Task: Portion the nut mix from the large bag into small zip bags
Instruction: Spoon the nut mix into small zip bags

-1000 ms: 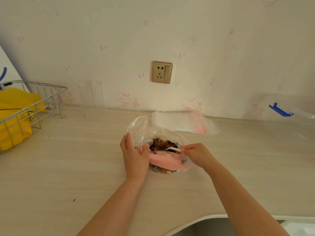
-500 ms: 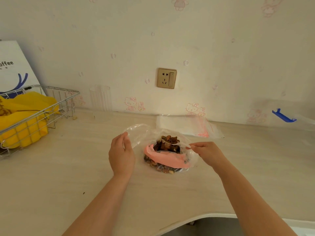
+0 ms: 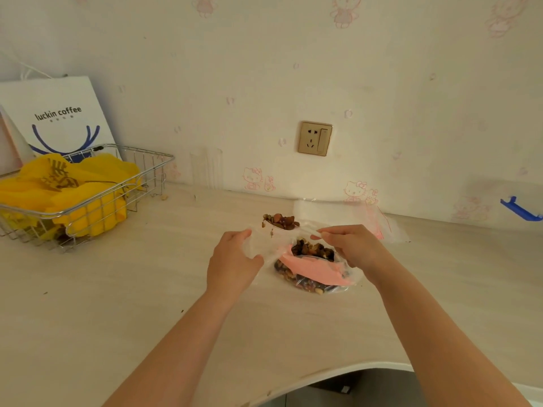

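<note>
The large clear bag of nut mix (image 3: 311, 276), with a pink label, lies open on the counter in front of me. My right hand (image 3: 349, 248) pinches the handle of a white spoon (image 3: 280, 223). The spoon is heaped with nuts and raised over the bag's far left rim. My left hand (image 3: 232, 262) grips a flap of clear plastic (image 3: 264, 242) at the bag's left side, just under the spoon; I cannot tell if it is the large bag's mouth or a small bag. A flat stack of small zip bags (image 3: 346, 211) with red seals lies behind, by the wall.
A wire basket (image 3: 117, 198) holding yellow bags stands at the left, with a white paper coffee bag (image 3: 58, 113) behind it. A clear ribbed cup (image 3: 207, 168) stands by the wall. A blue clip (image 3: 520, 211) lies far right. The counter's curved front edge (image 3: 338, 371) runs below my arms.
The spoon has come up out of the large bag loaded with nuts and moved left. My left hand has shifted left, drawing the clear plastic out. The view has tilted up.
</note>
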